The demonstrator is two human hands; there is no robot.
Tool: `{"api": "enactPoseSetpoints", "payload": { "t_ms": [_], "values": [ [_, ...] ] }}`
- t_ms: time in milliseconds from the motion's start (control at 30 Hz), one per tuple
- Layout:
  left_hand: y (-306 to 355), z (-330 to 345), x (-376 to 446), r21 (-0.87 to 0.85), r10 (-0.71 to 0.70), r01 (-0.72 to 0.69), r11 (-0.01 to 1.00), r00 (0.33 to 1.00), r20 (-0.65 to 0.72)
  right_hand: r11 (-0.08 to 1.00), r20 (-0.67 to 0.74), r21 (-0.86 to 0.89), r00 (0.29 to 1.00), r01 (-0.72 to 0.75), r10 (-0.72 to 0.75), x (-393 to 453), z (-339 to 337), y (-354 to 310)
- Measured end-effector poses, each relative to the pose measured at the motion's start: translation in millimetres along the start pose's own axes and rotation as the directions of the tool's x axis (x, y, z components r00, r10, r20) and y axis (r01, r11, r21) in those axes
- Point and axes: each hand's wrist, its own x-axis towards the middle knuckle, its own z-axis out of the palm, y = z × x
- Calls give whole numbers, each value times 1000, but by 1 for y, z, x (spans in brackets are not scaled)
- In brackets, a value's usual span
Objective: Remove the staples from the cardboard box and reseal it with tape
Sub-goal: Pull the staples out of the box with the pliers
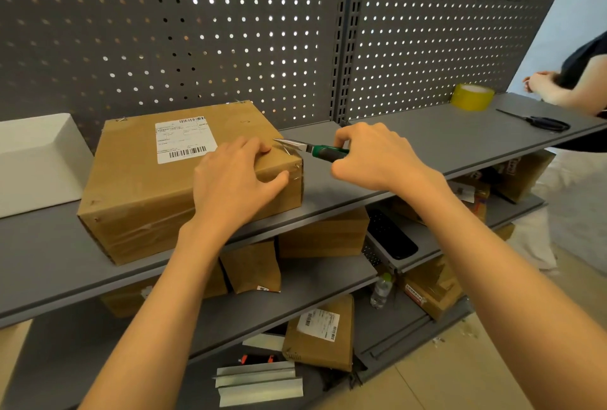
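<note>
A brown cardboard box [138,186] with a white shipping label lies on the grey top shelf [377,186]. Staples stick out at its far corners and at its right end. My left hand [236,179] rests on the box's near right corner, fingers spread over the top and thumb on the side. My right hand [371,156] grips green-handled pliers [315,149]. Their metal tips touch the box's right top edge, just beside my left fingertips. A roll of yellowish tape [472,97] stands far right on the same shelf.
Black scissors [542,123] lie near the tape. A white tray [36,160] sits left of the box. Another person's hands [542,82] are at the far right. Lower shelves hold several cardboard parcels [322,334], a water bottle [381,291] and metal strips. A perforated grey panel stands behind.
</note>
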Motion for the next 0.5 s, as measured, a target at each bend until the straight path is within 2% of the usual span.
{"api": "enactPoseSetpoints", "payload": {
  "t_ms": [133, 500],
  "values": [
    [1, -1, -1, 12, 7, -7, 1000, 1000, -2, 994, -120, 104, 992, -16, 29, 11, 1, -14],
    [-1, 0, 0, 15, 29, -29, 999, 1000, 7, 992, -127, 123, 992, 18, -2, 15, 0, -17]
  ]
}}
